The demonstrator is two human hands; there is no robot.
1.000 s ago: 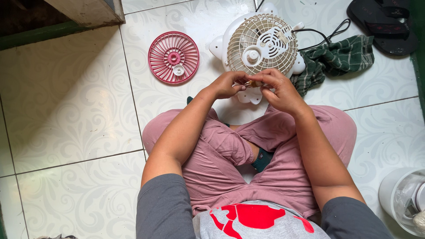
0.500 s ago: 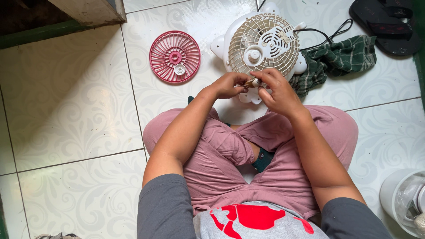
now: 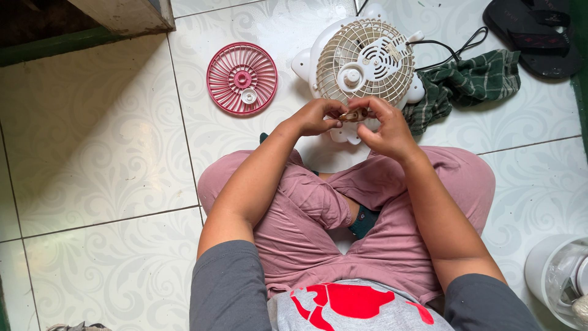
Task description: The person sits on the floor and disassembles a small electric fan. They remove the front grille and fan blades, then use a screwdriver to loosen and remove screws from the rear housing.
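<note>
I sit cross-legged on a tiled floor. My left hand (image 3: 317, 116) and my right hand (image 3: 384, 127) meet in front of me, both pinching a small brownish object (image 3: 353, 114) between the fingertips. Just beyond them lies a small white fan (image 3: 362, 58) on its back, its cream rear grille facing up. A round pink front grille (image 3: 242, 78) with a white cap at its centre lies on the floor to the left of the fan.
A green checked cloth (image 3: 468, 79) and a black cord (image 3: 450, 46) lie right of the fan. Black sandals (image 3: 533, 34) sit at the top right. A white container (image 3: 560, 279) stands at the lower right. A step edge (image 3: 92, 30) runs along the top left.
My right hand's fingers have shifted around the small object, curling back over it after lifting slightly. The left hand has barely moved.
</note>
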